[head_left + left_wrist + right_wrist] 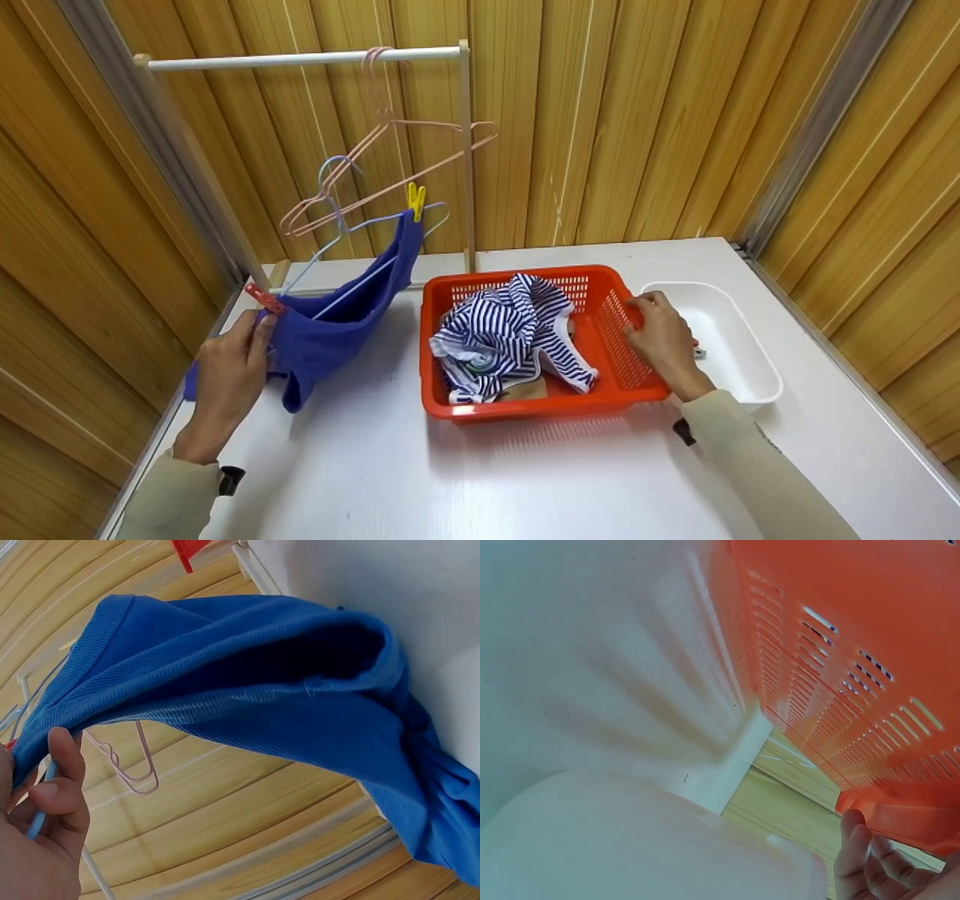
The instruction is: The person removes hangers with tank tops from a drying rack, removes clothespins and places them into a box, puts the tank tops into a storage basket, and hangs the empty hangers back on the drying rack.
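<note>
My left hand pinches one shoulder of a blue ribbed garment together with the end of a light blue hanger. Close to those fingers, a red clothespin is clipped on the garment; a yellow clothespin sits at its other shoulder. The garment's dark opening and drooping folds show in the left wrist view. My right hand grips the right rim of a red plastic basket, its fingers over the edge. Inside the basket lies a crumpled navy-and-white striped garment.
A rack with a white bar stands at the back left, with pink hangers on it. Right of the basket is a white tub, partly behind my right hand, with small items inside. Wood-panelled walls enclose the white table.
</note>
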Demonstrator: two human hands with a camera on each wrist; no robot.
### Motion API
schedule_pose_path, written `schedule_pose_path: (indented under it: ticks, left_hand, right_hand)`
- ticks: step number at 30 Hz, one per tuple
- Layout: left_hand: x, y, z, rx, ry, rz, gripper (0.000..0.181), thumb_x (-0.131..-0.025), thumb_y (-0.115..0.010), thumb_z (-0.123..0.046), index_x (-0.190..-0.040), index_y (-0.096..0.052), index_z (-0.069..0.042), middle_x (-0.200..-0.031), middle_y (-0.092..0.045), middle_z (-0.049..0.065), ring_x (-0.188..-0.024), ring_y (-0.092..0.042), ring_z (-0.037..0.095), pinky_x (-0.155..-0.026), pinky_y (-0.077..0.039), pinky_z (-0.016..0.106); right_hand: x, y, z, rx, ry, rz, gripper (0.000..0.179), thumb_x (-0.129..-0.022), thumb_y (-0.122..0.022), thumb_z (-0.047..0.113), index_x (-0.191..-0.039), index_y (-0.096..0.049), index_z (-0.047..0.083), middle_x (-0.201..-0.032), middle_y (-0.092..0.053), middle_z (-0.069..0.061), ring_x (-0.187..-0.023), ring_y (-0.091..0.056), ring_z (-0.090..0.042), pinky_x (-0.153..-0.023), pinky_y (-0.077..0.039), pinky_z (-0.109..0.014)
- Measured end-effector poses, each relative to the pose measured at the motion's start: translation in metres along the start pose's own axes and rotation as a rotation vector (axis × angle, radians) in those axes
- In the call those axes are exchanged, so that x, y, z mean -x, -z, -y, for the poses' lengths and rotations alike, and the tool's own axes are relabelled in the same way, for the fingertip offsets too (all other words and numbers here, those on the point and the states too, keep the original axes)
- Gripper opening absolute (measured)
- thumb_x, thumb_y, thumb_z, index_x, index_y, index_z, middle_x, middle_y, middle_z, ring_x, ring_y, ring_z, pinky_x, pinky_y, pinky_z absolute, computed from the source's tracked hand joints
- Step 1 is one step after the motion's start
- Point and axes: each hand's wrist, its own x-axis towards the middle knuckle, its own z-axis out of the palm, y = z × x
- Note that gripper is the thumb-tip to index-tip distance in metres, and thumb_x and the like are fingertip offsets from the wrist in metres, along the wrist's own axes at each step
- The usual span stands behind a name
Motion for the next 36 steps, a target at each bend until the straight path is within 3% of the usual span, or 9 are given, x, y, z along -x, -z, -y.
schedule_pose_path:
  ticks: [7,13,22,28,36]
  left_hand:
    - [-0.011,-0.007,-0.009,0.039,-0.059,0.002,0.013,-0.100,-0.056,-0.015,-0.096,-0.063,-0.004,-0.057,-0.059,0.004,-0.049,-0.054,0.008,-0.048,-0.037,0.014]
    - [-0.022,-0.014,-0.019,0.084,-0.046,0.023,0.019,-0.101,-0.054,-0.018,-0.093,-0.061,-0.002,-0.060,-0.062,0.007,-0.051,-0.059,0.013,-0.053,-0.040,0.008]
    - [-0.044,-0.025,-0.031,0.123,-0.057,0.027,0.023,-0.102,-0.052,-0.023,-0.092,-0.060,-0.004,-0.061,-0.056,0.006,-0.053,-0.054,0.012,-0.051,-0.038,0.012]
    - [-0.066,-0.035,-0.037,0.139,-0.128,0.016,0.026,-0.102,-0.051,-0.024,-0.090,-0.060,-0.004,-0.067,-0.059,0.009,-0.054,-0.055,0.012,-0.052,-0.037,0.012]
    - [-0.093,-0.048,-0.048,0.222,-0.212,0.015,0.020,-0.101,-0.053,-0.020,-0.105,-0.066,-0.004,-0.060,-0.057,0.008,-0.051,-0.048,0.004,-0.050,-0.035,0.014]
  right_hand:
    - [-0.001,0.001,0.000,-0.006,-0.001,0.000,0.039,-0.084,-0.067,0.007,-0.121,-0.064,-0.001,-0.120,-0.056,-0.020,-0.098,-0.062,-0.042,-0.083,-0.051,-0.057]
    - [0.000,0.000,0.000,-0.005,0.008,-0.005,0.039,-0.083,-0.068,0.007,-0.121,-0.065,-0.001,-0.118,-0.057,-0.020,-0.097,-0.063,-0.042,-0.081,-0.052,-0.057]
    - [-0.001,-0.001,0.001,-0.007,0.001,0.002,0.040,-0.083,-0.068,0.007,-0.122,-0.064,-0.001,-0.118,-0.057,-0.020,-0.098,-0.063,-0.041,-0.084,-0.052,-0.056]
    - [-0.001,0.000,0.001,-0.002,-0.007,0.006,0.041,-0.083,-0.069,0.006,-0.123,-0.063,-0.001,-0.119,-0.057,-0.021,-0.099,-0.063,-0.042,-0.085,-0.052,-0.057]
    - [-0.001,0.000,0.000,0.004,0.001,0.001,0.042,-0.081,-0.070,0.006,-0.122,-0.064,-0.001,-0.119,-0.057,-0.022,-0.100,-0.063,-0.043,-0.084,-0.052,-0.058]
